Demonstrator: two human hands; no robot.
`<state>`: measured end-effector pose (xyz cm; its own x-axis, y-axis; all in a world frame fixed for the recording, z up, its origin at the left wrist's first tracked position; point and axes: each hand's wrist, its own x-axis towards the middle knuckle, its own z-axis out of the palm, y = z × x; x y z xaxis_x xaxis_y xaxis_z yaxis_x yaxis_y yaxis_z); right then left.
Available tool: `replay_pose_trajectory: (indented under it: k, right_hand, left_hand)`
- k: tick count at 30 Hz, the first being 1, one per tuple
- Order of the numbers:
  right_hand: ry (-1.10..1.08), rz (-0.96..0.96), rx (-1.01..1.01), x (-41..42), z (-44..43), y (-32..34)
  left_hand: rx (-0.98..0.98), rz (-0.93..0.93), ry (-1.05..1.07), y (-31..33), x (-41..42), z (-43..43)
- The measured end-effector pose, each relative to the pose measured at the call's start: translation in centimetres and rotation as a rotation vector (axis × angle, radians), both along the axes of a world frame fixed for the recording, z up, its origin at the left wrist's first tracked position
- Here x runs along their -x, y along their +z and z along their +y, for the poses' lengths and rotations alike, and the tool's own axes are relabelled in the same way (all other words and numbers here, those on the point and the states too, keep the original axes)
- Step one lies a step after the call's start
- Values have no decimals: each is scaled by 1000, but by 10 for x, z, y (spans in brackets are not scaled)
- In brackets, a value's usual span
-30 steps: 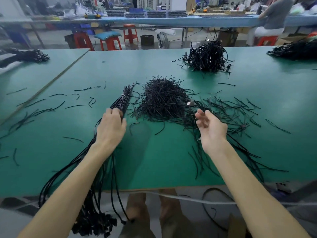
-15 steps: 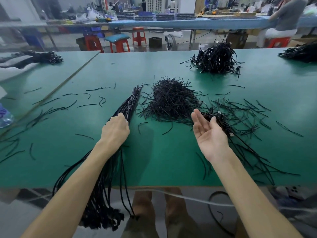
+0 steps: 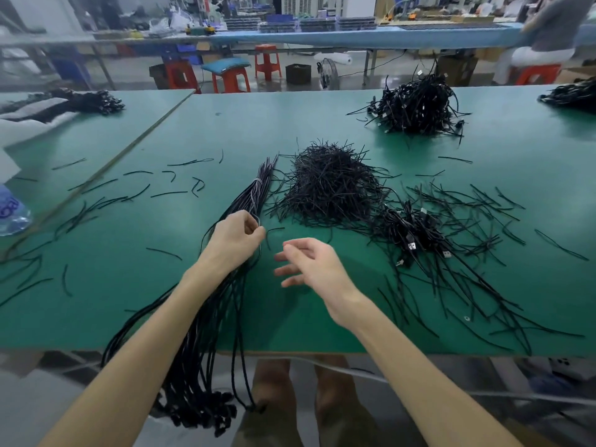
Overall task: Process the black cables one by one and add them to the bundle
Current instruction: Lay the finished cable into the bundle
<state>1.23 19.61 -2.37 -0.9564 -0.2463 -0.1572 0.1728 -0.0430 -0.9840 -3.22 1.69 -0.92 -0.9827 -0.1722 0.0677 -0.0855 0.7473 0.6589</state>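
Observation:
My left hand [image 3: 237, 241] grips a long bundle of black cables [image 3: 254, 195] that lies slanted on the green table [image 3: 161, 301]. The bundle's plug ends hang over the front edge [image 3: 200, 411]. My right hand [image 3: 314, 264] hovers just right of the left hand, fingers spread and relaxed, holding nothing. To its right lies a loose heap of black cables with USB plugs [image 3: 412, 235], spread toward the front edge. A mound of short black ties [image 3: 332, 185] sits behind both hands.
A tangled pile of black cables [image 3: 419, 106] lies at the back right, another [image 3: 571, 95] at the far right edge. Short black offcuts [image 3: 135, 191] are scattered on the left. A plastic bottle [image 3: 13, 211] stands at the left edge. Red stools stand beyond the table.
My right hand has moved left from the loose cable heap to beside my left hand and turned palm down. My left hand has kept its grip on the bundle.

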Motion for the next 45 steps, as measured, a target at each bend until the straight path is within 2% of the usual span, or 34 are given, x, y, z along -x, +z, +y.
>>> replay_pose_trajectory:
  k: [4, 6, 8, 13, 16, 23, 27, 31, 35, 40, 45]
  right_hand:
    - [42, 75, -192, 1, -27, -6]
    - [69, 111, -283, 5, -40, -6]
    - [77, 146, -371, 9, -53, -4]
    - [27, 121, -452, 20, -75, -5]
    - [9, 122, -392, 19, -77, -9]
    - [76, 359, -500, 14, -72, -19]
    - [-21, 323, -326, 15, -68, -23]
    - [-76, 223, -279, 18, -71, -25]
    - [-100, 184, -348, 24, -82, -20]
    - [-107, 151, -608, 40, -96, -17]
    - [-137, 91, -567, 48, -95, -18]
  left_hand:
    - [92, 69, 107, -8, 1, -8]
    - [184, 43, 154, -10, 2, -16]
    - [229, -12, 111, -12, 2, -23]
    - [186, -68, -15, -22, -2, -32]
    - [164, -55, -23, -26, -5, -34]
    - [28, -107, -27, -23, 4, -41]
    - [60, -66, -31, -25, 2, -44]
    - [80, -8, -22, -32, -2, -39]
    - [142, 55, -3, -40, -5, -37]
    - [193, 50, -14, -44, -5, -37]
    - [176, 63, -7, -45, -5, -40]
